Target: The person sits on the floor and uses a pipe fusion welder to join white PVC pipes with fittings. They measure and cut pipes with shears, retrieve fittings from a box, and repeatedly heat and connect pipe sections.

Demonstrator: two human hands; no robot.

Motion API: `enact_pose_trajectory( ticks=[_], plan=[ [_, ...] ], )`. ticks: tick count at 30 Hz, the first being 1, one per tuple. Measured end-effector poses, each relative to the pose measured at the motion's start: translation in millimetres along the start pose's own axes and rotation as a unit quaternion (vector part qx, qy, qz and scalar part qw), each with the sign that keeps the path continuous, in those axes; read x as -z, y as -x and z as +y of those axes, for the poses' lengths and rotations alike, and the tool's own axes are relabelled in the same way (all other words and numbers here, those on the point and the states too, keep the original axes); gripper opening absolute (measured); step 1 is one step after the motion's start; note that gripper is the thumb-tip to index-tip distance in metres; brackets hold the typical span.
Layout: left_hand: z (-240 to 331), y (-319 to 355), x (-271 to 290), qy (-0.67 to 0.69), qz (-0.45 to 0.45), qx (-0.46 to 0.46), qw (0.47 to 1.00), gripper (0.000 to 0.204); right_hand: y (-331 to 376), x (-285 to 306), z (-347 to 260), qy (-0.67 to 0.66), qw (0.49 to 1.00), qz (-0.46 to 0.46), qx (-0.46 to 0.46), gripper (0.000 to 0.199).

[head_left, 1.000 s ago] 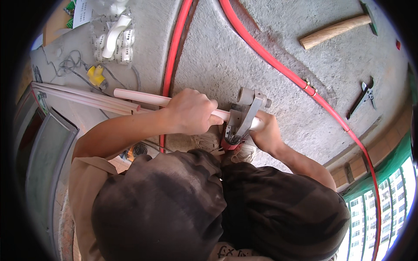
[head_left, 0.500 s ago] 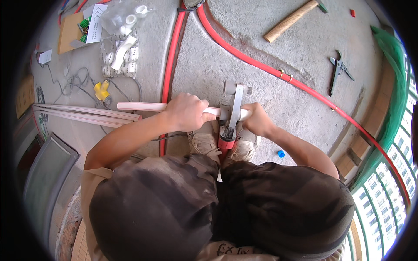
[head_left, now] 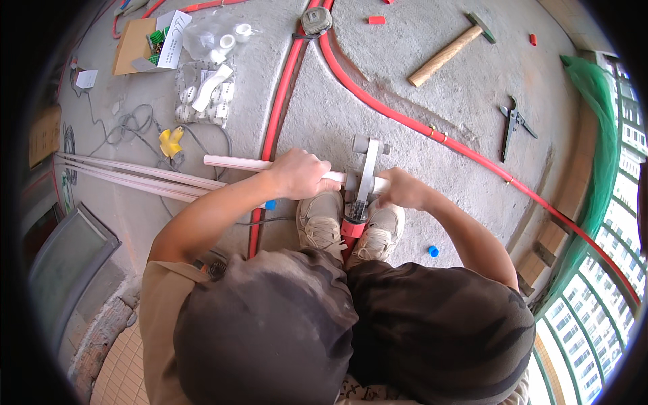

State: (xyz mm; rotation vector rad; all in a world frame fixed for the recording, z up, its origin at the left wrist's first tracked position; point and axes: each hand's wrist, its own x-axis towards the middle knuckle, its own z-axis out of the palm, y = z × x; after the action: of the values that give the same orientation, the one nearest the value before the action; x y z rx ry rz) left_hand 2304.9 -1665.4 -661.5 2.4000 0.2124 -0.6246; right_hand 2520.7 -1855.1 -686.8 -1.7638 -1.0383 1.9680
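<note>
My left hand (head_left: 300, 174) is closed around a long white pipe with a pink stripe (head_left: 236, 162). The pipe's right end meets a grey socket on the flat metal plate of a pipe fusion welder (head_left: 368, 172). My right hand (head_left: 403, 189) grips a short white pipe fitting (head_left: 383, 184) against the plate's other side; fingers cover most of it. The welder stands upright between my shoes, its red body (head_left: 352, 228) pointing back toward me. A second grey die (head_left: 362, 144) sticks out at the plate's far end.
A hammer (head_left: 442, 59) and pipe cutter (head_left: 513, 125) lie at the far right. Red conduit (head_left: 405, 121) crosses the concrete floor. Bagged white fittings (head_left: 206, 91), an open carton (head_left: 138, 47), a yellow plug (head_left: 171, 142) and spare pipes (head_left: 142, 177) lie left. A blue cap (head_left: 433, 251) sits right.
The whole view has shifted slightly, bringing the tape measure fully into sight and showing a blue piece beside my left forearm. Both hands keep their grips at the welder.
</note>
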Motion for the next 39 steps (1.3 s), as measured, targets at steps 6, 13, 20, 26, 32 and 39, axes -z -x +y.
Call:
enact_pose_trajectory(
  ticks=[6, 13, 20, 26, 32, 39],
  plan=[
    [11.1, 9.6, -16.2, 0.052, 0.1, 0.025, 0.993, 0.044, 21.1, -0.4, -25.0, 0.162, 0.986, 0.03, -0.008, 0.041],
    [7.0, 9.1, -13.3, 0.059, 0.106, 0.004, 0.993, 0.038, 24.1, 9.1, -2.5, -0.146, 0.987, -0.047, 0.045, 0.042],
    [2.2, 6.0, -14.0, 0.045, 0.088, -0.004, 0.995, 0.037, 23.3, 3.7, 11.7, -0.212, 0.976, -0.044, 0.01, 0.038],
    [-0.7, 4.3, -6.6, 0.071, 0.051, 0.004, 0.996, 0.038, 24.9, -2.4, 6.7, -0.237, 0.97, 0.006, 0.059, 0.033],
    [-3.2, 3.6, -1.6, 0.095, 0.013, 0.03, 0.995, 0.04, 24.2, -1.4, 9.5, -0.212, 0.977, -0.018, 0.03, 0.037],
    [-29.4, 59.8, 52.6, 0.174, 0.004, 0.142, 0.974, 0.039, 28.1, -1.5, 14.9, -0.24, 0.967, 0.027, 0.084, 0.033]
  ],
)
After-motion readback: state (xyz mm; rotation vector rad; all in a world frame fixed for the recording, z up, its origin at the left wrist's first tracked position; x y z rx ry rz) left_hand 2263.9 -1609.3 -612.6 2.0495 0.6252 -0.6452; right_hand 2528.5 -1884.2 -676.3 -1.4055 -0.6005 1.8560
